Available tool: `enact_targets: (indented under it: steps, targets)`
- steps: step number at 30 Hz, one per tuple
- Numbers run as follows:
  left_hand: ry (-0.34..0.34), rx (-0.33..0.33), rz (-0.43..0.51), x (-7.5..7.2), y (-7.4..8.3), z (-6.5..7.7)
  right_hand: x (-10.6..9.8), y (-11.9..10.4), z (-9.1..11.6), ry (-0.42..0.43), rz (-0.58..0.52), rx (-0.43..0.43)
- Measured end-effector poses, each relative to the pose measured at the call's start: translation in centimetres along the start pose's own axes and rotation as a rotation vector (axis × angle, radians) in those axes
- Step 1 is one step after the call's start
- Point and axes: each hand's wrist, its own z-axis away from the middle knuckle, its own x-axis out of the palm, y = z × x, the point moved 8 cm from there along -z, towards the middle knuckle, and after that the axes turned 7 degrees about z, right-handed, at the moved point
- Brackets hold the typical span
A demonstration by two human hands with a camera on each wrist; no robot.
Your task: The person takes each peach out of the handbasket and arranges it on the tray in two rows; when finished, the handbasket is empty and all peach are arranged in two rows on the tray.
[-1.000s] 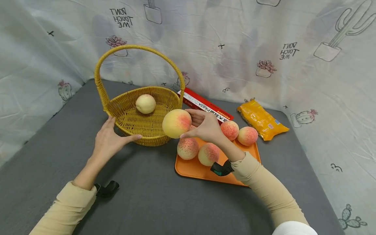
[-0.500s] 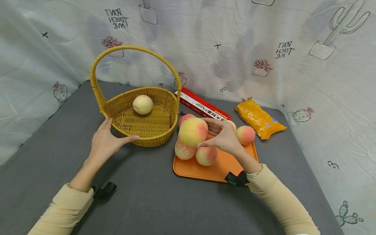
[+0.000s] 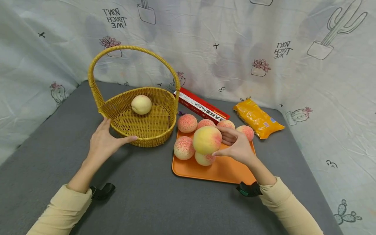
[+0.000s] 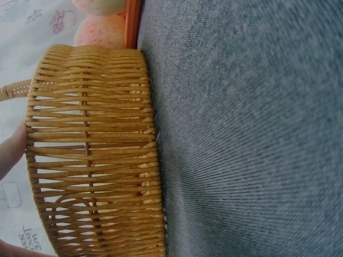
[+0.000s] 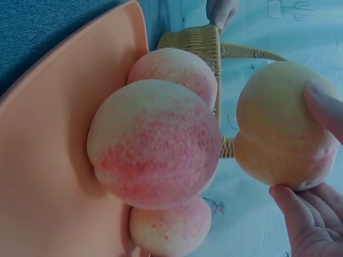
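Observation:
A yellow peach with a red blush (image 3: 207,140) is gripped between the thumb and fingers of my right hand (image 3: 239,148). It hangs over the orange tray (image 3: 226,171) and partly hides a paler peach (image 3: 204,159) there. My left hand (image 3: 102,142) touches the rim of the yellow wicker basket (image 3: 149,138), thumb along the front edge and fingers at the left side, all fairly straight. Inside the basket lies one pale peach (image 3: 141,104). In the right wrist view, the held peach (image 5: 286,126) is off the tray, beside a speckled pink peach (image 5: 161,142).
Several other peaches, such as this speckled one (image 3: 184,148), sit on the tray. Behind them lies a red pasta box (image 3: 202,106). An orange packet (image 3: 258,118) is at the back right. A patterned cloth (image 3: 199,42) hangs behind the grey table (image 3: 141,195).
My right hand has carried the peach away from the basket, to the right and nearer me, over the tray. The left hand has stayed at the basket rim. The view has shifted slightly.

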Motion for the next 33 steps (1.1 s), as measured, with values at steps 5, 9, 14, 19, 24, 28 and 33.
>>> enact_targets:
  steps: [5, 9, 14, 19, 24, 28, 33]
  targets:
    - [0.002, 0.002, 0.001, 0.0, 0.0, 0.0, -0.8, 0.0, 0.7, 0.01, -0.007, -0.014]
    - [0.002, 0.001, -0.001, 0.0, 0.0, -0.1, -1.4, 0.4, 1.3, 0.014, -0.006, 0.001]
    - [0.001, 0.002, -0.002, 0.1, 0.1, -0.1, -2.4, 1.2, 2.1, 0.029, -0.007, 0.007]
    - [0.002, 0.001, 0.001, 0.1, 0.1, 0.0, -3.5, 1.9, 3.0, 0.061, -0.004, 0.028]
    - [0.004, 0.001, 0.009, 0.1, 0.2, -0.1, -4.4, 2.3, 3.8, 0.094, -0.012, 0.038]
    - [0.005, 0.005, 0.008, 0.0, 0.2, 0.0, -5.1, 2.6, 4.3, 0.11, -0.018, 0.029]
    - [0.001, 0.005, 0.007, 0.0, 0.2, 0.0, -5.6, 3.1, 4.9, 0.116, -0.022, 0.046]
